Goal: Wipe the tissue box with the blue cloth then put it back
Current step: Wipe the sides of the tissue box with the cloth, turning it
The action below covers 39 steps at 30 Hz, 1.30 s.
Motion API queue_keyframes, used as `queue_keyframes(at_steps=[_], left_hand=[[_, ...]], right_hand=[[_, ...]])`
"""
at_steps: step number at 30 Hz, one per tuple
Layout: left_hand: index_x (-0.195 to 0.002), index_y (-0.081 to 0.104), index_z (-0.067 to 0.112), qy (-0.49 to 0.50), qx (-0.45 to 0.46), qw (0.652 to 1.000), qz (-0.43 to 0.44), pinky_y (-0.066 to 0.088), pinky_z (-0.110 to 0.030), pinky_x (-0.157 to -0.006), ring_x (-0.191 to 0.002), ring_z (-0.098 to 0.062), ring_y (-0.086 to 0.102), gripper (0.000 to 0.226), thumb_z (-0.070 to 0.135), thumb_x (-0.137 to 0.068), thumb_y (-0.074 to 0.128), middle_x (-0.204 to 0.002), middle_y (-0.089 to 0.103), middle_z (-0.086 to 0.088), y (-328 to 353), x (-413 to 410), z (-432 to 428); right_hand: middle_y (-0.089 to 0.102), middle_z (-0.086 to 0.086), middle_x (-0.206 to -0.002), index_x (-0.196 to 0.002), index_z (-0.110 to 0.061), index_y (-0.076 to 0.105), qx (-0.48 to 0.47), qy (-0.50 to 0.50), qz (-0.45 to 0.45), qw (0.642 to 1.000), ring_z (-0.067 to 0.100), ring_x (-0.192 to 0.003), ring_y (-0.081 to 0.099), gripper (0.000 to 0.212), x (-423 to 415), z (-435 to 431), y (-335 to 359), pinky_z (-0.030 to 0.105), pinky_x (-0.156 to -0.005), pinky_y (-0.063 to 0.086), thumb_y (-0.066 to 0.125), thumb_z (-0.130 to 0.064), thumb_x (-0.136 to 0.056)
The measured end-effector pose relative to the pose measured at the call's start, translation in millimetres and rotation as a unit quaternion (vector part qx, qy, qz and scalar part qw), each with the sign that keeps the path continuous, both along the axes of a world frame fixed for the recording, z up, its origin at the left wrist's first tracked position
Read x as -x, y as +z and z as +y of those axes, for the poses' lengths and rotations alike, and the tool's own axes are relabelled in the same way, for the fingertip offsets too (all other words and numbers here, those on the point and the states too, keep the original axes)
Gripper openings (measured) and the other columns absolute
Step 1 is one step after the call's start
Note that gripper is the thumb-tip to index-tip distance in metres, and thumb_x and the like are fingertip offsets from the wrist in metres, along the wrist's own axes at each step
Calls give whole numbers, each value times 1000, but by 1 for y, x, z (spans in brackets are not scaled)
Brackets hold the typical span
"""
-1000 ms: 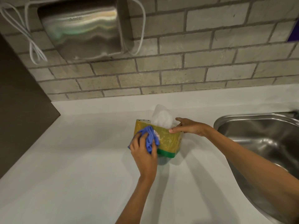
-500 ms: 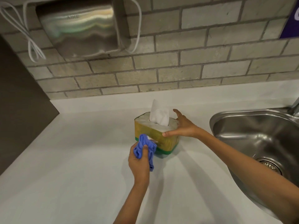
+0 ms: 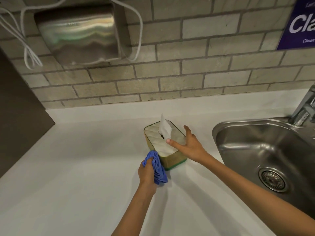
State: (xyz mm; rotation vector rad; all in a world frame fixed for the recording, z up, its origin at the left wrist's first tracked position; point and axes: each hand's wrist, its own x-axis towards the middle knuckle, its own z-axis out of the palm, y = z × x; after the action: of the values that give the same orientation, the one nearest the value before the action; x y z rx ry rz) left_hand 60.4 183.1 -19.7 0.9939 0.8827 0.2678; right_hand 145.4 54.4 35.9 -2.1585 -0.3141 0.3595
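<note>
A: Right, status on the box?

B: Box sits flat on the counter, upright, between the wall and the near edge, left of the sink. One tissue sticks up out of the top slot.

A: Hands?

B: Left hand is clenched around the cloth, bunched up in the fist. Cloth is pressed against the box's near left corner, low on the side wall. Right hand is spread, not gripping anything: thumb lies across the top panel near the slot, fingers reach along the right side of the box. Looks like contact on the top edge; can't tell whether the fingers press the side wall or hover just off it.

A: Box lifted at all?

B: No, base looks flush on the counter. Green band visible along the bottom edge, yellow-ish sides, pale quilted top.

A: Anything else around?

B: Steel dryer on the brick wall above, white cables looping beside it. Blue sign at top right, cropped. Tap at the sink's far right edge. Drain visible in the basin. Both forearms bare.
</note>
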Motion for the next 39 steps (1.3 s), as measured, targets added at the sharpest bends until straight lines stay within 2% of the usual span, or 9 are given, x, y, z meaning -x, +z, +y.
queue_keyframes(at_steps=[3,7,11,15,19,21,24,31,39], left_hand=[[-94,56,10,4,-13,1000,22,44,-30,-54,-66,-20,55,9,18,-91,53,-77,59,-6,4,-5,12],[-77,57,12,-16,-15,999,36,45,-30,-55,-64,-21,54,18,26,-88,54,-74,59,-7,12,-13,28],[-68,54,14,-33,-33,998,33,44,-28,-56,-62,-19,53,20,25,-85,57,-69,57,-5,16,-18,42],[-69,55,14,-53,-41,997,32,45,-27,-58,-63,-19,53,18,21,-86,57,-71,57,-5,17,-21,53],[-76,59,13,-63,-39,997,25,46,-29,-57,-67,-20,56,14,20,-87,57,-76,60,-8,14,-12,60],[-77,58,12,-70,-43,996,24,47,-30,-57,-67,-21,56,14,20,-88,56,-76,60,-9,11,-6,61],[-77,58,13,-75,-64,995,22,47,-30,-58,-67,-22,57,16,20,-90,53,-76,61,-9,9,3,57],[-89,58,10,-95,-127,986,41,46,-26,-55,-67,-19,57,10,17,-90,50,-75,61,-6,8,11,45],[-97,58,11,-113,-159,980,31,49,-18,-48,-66,-15,58,13,16,-92,47,-76,62,-3,12,7,45]], right_hand=[[32,15,-150,-147,-27,5,-37,10,53,998,29,-135,36,97,7,-10,5,37,-104,33,51,-70,-72],[40,6,-147,-146,-28,9,-76,28,116,990,20,-124,46,87,15,-16,15,26,-91,34,50,-64,-77],[32,9,-151,-147,-28,4,-87,47,152,983,26,-131,42,91,25,-18,12,30,-100,32,55,-58,-78],[44,12,-142,-147,-29,5,-62,75,159,983,24,-127,46,100,30,-25,8,26,-95,35,67,-51,-72],[56,-3,-113,-140,-30,15,44,54,0,998,19,-107,54,110,20,-43,16,27,-86,43,77,-58,-53],[45,6,-130,-141,-32,12,84,49,-95,991,23,-119,47,120,10,-47,18,38,-100,41,79,-62,-45],[27,9,-148,-145,-26,0,162,99,-183,965,25,-138,26,134,-4,-42,9,49,-116,13,72,-72,-42],[-10,13,-158,-145,-10,-16,244,152,-160,944,25,-146,-12,152,-17,-30,-21,53,-116,-9,63,-83,-37],[-6,13,-158,-145,-13,-13,210,182,-158,948,22,-145,-13,153,-34,-28,-25,47,-115,-11,60,-86,-33]])
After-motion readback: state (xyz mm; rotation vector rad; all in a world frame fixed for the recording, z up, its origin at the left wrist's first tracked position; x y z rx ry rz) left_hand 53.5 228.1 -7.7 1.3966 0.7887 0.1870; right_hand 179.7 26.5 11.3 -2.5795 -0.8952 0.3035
